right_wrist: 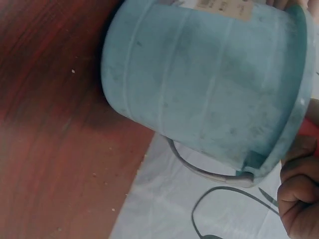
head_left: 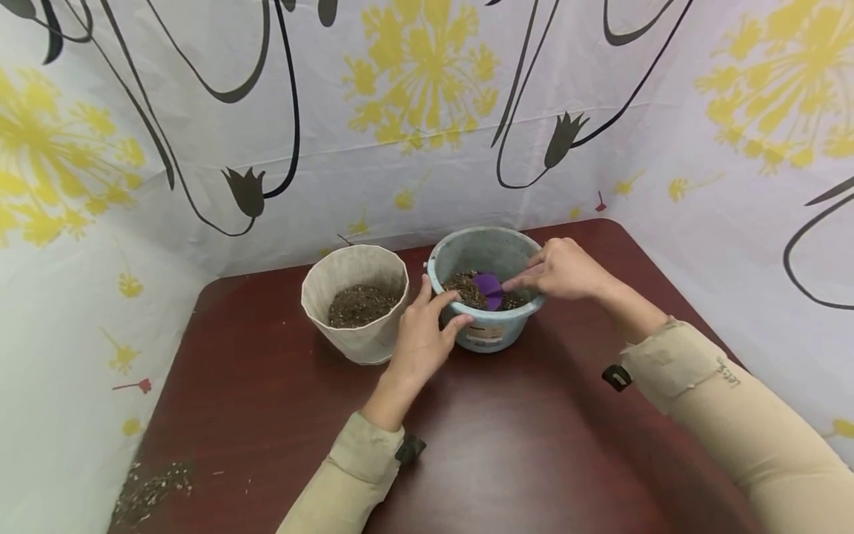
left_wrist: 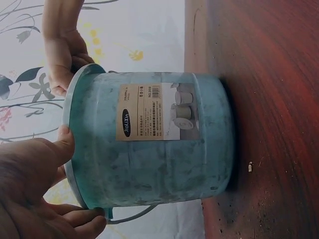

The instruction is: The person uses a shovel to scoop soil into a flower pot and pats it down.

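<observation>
A light blue plastic bucket [head_left: 503, 326] with a paper label [left_wrist: 149, 112] stands on the table, soil [head_left: 467, 289] inside it. My left hand [head_left: 427, 326] holds its rim at the near left, thumb and fingers around the edge. Over the far right rim, my right hand [head_left: 567, 271] reaches into the bucket and grips a purple scoop [head_left: 489, 291], whose blade is down in the soil. In the right wrist view the curled fingers [right_wrist: 296, 189] show beside the rim. Just left of the bucket stands a whitish pot [head_left: 360, 345] with dark soil [head_left: 360, 305] in it.
Both containers stand near the back edge of the dark red table [head_left: 507, 452]. Spilled soil [head_left: 153, 489] lies at the table's front left. A white sheet [head_left: 320, 148] with printed flowers hangs behind and at both sides. The bucket's handle [right_wrist: 209, 174] hangs down behind it.
</observation>
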Demonstrator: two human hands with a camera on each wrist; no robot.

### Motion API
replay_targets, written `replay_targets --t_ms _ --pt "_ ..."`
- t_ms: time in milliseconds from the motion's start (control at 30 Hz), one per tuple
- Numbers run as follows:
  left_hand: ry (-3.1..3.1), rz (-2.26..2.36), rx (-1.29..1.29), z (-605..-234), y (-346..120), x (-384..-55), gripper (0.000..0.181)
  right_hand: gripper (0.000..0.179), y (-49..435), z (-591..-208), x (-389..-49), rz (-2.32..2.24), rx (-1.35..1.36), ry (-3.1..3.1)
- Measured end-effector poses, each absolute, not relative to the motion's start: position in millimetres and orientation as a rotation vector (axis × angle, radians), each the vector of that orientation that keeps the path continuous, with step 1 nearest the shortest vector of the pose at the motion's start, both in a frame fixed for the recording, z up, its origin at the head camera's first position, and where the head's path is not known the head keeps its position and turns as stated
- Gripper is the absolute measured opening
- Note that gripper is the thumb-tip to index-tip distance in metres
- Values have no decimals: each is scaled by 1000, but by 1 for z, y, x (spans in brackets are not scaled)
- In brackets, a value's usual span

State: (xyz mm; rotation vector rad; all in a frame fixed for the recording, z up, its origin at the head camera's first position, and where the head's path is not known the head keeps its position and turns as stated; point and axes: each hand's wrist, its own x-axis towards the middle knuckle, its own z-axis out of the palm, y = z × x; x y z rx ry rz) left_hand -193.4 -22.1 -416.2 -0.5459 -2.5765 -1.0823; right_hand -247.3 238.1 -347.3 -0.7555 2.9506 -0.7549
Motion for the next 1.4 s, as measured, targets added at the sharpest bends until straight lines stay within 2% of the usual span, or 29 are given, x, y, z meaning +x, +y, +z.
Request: replay_targets --t_ms 167,367,500,967,1400 --pt "-2583 -1072 -552 -416 -21 -194 46 22 241 -348 -247 -883 -496 2898" --pt "-2578 -1080 -554 -417 -20 -194 47 8 244 -347 -247 -973 -299 2850" --pt "-2571 -1079 -555 -416 -20 -195 48 11 248 -348 -246 -1037 -230 2811" --pt "-2578 -1079 -535 -415 -22 -193 43 22 260 -356 -248 -1430 -178 2549" --pt "-2583 -1077 -533 -419 -23 -192 41 27 271 -358 -240 -1541 -223 2527"
